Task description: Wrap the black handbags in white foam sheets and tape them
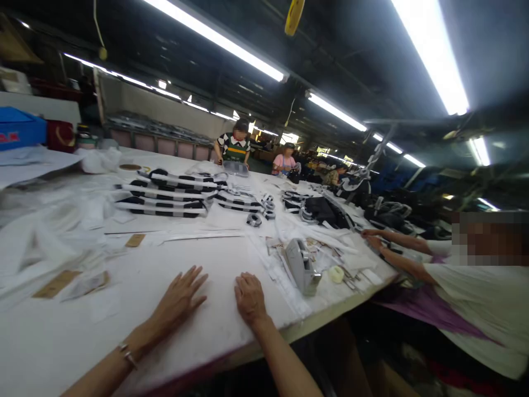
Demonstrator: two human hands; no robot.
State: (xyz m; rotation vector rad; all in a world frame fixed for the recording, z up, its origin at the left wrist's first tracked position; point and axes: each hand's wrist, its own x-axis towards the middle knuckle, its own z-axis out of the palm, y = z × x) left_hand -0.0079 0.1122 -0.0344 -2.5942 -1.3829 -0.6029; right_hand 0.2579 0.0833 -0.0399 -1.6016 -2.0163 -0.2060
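My left hand (pixel 177 298) lies palm down over the white table (pixel 161 353), its fingers stretched and the thumb apart, holding nothing. A metal bracelet (pixel 128 355) circles that wrist. My right hand (pixel 250 299) rests on the same surface a little to the right, with fingers curled down and close together; nothing shows in it. Nearest to it on the right stands a grey tape dispenser (pixel 303 267). Bare white tabletop lies between both hands. Beyond them are stacked black-and-white checked strips (pixel 165 193) and small rolled checked bands (pixel 254 220).
At the right edge a person (pixel 463 298) reaches over the table to black items (pixel 326 212). A tape roll (pixel 336 274) lies past the dispenser. Brown card pieces (pixel 57 284) and clear plastic (pixel 88 284) lie left. Two more people (pixel 235 146) stand across the table.
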